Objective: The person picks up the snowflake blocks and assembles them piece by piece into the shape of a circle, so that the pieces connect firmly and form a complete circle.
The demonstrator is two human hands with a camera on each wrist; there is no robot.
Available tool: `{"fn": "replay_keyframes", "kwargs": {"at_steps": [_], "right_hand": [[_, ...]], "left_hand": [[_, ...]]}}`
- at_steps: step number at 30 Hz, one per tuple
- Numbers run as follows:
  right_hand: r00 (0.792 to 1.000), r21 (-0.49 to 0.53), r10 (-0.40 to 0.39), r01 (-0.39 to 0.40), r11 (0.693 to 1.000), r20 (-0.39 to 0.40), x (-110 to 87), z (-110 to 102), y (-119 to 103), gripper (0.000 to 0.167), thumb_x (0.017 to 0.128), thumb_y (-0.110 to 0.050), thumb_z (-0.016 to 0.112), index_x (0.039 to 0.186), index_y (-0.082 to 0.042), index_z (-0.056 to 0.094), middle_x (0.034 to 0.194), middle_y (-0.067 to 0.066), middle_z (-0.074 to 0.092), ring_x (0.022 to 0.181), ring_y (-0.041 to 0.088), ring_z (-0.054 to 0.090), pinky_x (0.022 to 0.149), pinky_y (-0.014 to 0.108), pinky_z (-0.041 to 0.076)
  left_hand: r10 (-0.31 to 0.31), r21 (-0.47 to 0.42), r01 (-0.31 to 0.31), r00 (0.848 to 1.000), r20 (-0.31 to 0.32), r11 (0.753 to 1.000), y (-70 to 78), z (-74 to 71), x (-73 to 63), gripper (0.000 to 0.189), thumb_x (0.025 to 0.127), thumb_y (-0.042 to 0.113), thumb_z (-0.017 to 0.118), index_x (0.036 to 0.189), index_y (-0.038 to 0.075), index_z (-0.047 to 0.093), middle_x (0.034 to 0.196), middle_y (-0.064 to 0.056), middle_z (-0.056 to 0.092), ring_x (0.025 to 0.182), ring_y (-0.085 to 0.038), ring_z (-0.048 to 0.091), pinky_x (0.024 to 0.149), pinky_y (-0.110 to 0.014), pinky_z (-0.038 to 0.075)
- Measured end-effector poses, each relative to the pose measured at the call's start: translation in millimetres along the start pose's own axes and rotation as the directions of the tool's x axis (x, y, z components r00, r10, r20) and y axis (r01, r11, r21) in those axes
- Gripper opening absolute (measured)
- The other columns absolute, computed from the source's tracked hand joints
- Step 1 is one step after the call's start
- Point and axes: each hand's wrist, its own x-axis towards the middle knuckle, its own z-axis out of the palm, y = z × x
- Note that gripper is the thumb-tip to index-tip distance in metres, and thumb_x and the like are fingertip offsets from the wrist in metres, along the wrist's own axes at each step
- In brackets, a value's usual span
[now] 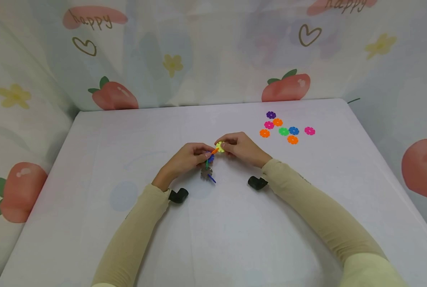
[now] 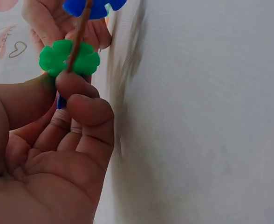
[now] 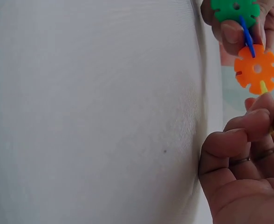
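Several notched plastic snowflake discs are joined edge to edge in a chain between the two hands. The left hand pinches a blue disc of the chain. Below it hang a green disc, a brown disc and another blue disc. An orange disc is slotted onto the held blue one. At the chain's upper end, the right hand pinches a yellow disc, whose edge touches the orange disc's rim. Fingers cover most of the yellow disc in the right wrist view.
Loose discs lie at the table's back right, among them a purple disc, a green disc and a pink disc. Black wrist cameras sit on both sleeves. Printed cloth walls surround the white table.
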Motion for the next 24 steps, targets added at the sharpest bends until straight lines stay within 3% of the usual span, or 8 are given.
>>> {"fn": "replay_keyframes", "kwargs": {"at_steps": [8,13,17,24], "right_hand": [[1.000,0.006,-0.012,0.012,1.000,-0.029,1.6,2.0,-3.0,0.025,0.111,-0.009,0.055,0.122,0.000,0.075,0.082,0.015,0.059,0.070,0.025,0.051,0.066,0.028,0.046],[0.997,0.060,0.027,-0.023,0.998,-0.072,0.0,-6.1,2.3,0.026,0.112,-0.010,0.052,0.124,0.002,0.072,0.080,0.018,0.057,0.065,0.026,0.052,0.064,0.029,0.047],[0.990,0.133,0.079,-0.064,0.989,-0.115,-2.9,-11.5,7.0,0.026,0.111,-0.012,0.057,0.124,0.004,0.072,0.084,0.018,0.064,0.067,0.024,0.058,0.064,0.028,0.054],[0.994,0.217,0.079,-0.060,0.974,-0.079,-3.0,-5.5,7.0,0.027,0.107,-0.013,0.065,0.124,0.007,0.071,0.087,0.017,0.074,0.068,0.021,0.068,0.071,0.031,0.060]], "left_hand": [[-0.006,-0.033,0.006,1.000,-0.010,0.999,2.0,-0.8,-1.0,0.025,0.111,0.007,0.059,0.132,0.001,0.070,0.105,-0.009,0.073,0.085,-0.020,0.060,0.077,-0.028,0.052],[0.010,0.015,-0.009,1.000,-0.013,1.000,-2.9,-2.5,-2.6,0.024,0.110,0.008,0.060,0.129,0.003,0.073,0.099,-0.006,0.073,0.085,-0.019,0.060,0.079,-0.029,0.050],[0.020,0.019,-0.019,1.000,-0.020,1.000,-7.0,-3.4,-3.4,0.025,0.109,0.009,0.060,0.129,0.005,0.074,0.095,-0.005,0.072,0.084,-0.019,0.060,0.079,-0.030,0.050],[0.012,-0.021,-0.013,0.999,-0.045,1.000,-3.6,-0.4,-1.6,0.024,0.109,0.007,0.060,0.129,0.003,0.073,0.094,-0.005,0.071,0.081,-0.019,0.060,0.077,-0.029,0.051]]}}
